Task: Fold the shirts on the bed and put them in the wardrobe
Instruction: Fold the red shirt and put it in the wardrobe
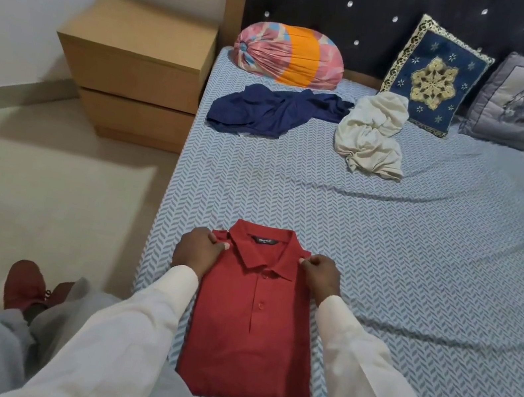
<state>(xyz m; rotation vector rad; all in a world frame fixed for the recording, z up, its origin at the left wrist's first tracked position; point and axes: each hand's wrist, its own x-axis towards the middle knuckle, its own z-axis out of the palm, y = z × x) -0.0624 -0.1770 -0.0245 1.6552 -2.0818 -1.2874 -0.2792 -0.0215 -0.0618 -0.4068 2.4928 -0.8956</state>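
A red polo shirt (248,329) lies folded into a narrow rectangle, collar up, at the near edge of the bed (417,260). My left hand (197,250) pinches its left shoulder beside the collar. At the right shoulder, my right hand (320,275) pinches the cloth the same way. Further up the bed, a navy shirt (268,112) lies crumpled on the left and a cream shirt (373,137) lies bunched to its right. No wardrobe is in view.
A pink and orange bolster (289,54), a blue patterned cushion (432,78) and a grey cushion (519,103) lean at the dark headboard. A wooden bedside cabinet (136,71) stands left of the bed. My leg and a red shoe (23,285) are on the floor at lower left.
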